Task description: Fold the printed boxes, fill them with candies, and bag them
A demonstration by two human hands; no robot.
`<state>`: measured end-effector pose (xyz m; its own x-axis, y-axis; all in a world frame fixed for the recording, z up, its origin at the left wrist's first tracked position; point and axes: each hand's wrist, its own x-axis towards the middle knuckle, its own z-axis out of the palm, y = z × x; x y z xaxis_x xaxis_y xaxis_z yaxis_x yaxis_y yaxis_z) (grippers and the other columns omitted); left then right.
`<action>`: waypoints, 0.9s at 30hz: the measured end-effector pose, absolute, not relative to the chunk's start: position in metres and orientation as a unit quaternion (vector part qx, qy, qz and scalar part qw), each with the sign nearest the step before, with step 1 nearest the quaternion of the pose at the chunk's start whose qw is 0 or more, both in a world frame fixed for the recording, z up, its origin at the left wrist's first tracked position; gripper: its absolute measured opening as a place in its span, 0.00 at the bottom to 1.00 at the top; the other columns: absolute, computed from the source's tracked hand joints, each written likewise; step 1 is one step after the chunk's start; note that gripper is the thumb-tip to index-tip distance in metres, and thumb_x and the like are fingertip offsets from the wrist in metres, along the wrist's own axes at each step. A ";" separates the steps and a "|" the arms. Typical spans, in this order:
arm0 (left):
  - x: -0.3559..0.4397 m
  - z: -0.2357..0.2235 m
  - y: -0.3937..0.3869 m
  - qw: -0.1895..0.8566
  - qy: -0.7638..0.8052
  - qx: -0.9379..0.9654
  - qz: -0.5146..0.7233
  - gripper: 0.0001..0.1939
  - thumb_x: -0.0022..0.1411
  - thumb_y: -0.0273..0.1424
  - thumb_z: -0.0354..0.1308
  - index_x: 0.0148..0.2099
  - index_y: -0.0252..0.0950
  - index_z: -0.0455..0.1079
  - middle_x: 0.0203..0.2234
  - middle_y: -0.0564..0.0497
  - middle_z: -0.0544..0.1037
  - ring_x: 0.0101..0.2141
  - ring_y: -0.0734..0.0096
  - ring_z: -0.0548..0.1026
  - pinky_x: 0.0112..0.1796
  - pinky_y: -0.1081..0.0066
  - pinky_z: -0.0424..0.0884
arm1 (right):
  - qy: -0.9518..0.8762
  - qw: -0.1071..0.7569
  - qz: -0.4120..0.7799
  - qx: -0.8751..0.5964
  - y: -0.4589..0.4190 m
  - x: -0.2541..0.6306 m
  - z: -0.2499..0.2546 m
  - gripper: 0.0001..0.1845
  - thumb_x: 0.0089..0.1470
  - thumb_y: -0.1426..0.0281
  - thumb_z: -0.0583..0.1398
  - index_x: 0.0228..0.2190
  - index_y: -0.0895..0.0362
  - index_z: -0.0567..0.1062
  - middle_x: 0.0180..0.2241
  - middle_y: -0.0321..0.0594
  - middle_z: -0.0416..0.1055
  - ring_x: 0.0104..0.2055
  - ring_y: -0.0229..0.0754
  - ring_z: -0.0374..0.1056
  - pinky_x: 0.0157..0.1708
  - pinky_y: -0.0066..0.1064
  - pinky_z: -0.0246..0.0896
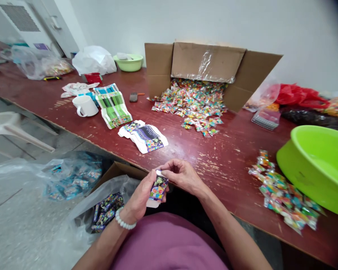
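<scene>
My left hand (144,193) is wrapped round a small dark printed candy box (159,187) at the table's front edge. A white flap hangs loose at the box's lower end. At its upper end, my right hand (183,174) has thumb and fingers closed on the white top flap; the fingertips partly hide it. Just beyond my hands lie flat purple box blanks (148,138). Green box blanks (114,108) are stacked farther left, beside a white mug (85,105).
A cardboard box (208,62) spills wrapped candies (191,99) onto the red table (214,161). More wrapped candies (284,195) lie by a green basin (312,168) on the right. Below left, a plastic-lined carton holds filled purple boxes (108,212), near a bag of blue packs (76,180).
</scene>
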<state>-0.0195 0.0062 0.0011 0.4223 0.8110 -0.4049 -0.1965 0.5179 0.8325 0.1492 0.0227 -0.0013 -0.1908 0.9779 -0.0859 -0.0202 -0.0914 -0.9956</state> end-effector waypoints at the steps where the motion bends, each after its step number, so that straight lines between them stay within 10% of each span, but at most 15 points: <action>1: -0.019 0.002 0.006 0.757 0.428 0.370 0.328 0.29 0.65 0.53 0.50 0.53 0.32 0.69 0.27 0.47 0.78 0.20 0.72 0.74 0.22 0.74 0.69 | -0.514 0.431 0.564 -0.482 0.024 0.149 -0.001 0.07 0.51 0.67 0.65 0.31 0.58 0.77 0.29 0.36 0.77 0.27 0.35 0.69 0.27 0.26 0.63; 20: -0.032 -0.002 0.017 0.769 0.367 0.418 0.313 0.28 0.64 0.50 0.54 0.52 0.31 0.71 0.26 0.46 0.78 0.20 0.72 0.73 0.22 0.73 0.68 | -0.482 0.453 0.564 -0.494 0.021 0.142 0.005 0.08 0.50 0.66 0.65 0.29 0.59 0.78 0.24 0.35 0.74 0.23 0.33 0.65 0.24 0.25 0.59; 27: -0.031 -0.005 0.015 0.744 0.404 0.411 0.339 0.33 0.65 0.48 0.54 0.66 0.33 0.61 0.27 0.47 0.77 0.23 0.73 0.73 0.24 0.73 0.69 | -0.572 0.452 0.507 -0.461 0.012 0.143 0.008 0.12 0.58 0.63 0.61 0.27 0.57 0.75 0.30 0.38 0.72 0.29 0.37 0.69 0.30 0.29 0.64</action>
<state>-0.0313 0.0155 -0.0054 0.4439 0.8359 -0.3227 -0.1726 0.4332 0.8846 0.1431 0.0117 0.0082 -0.1671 0.9847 0.0493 0.0687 0.0615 -0.9957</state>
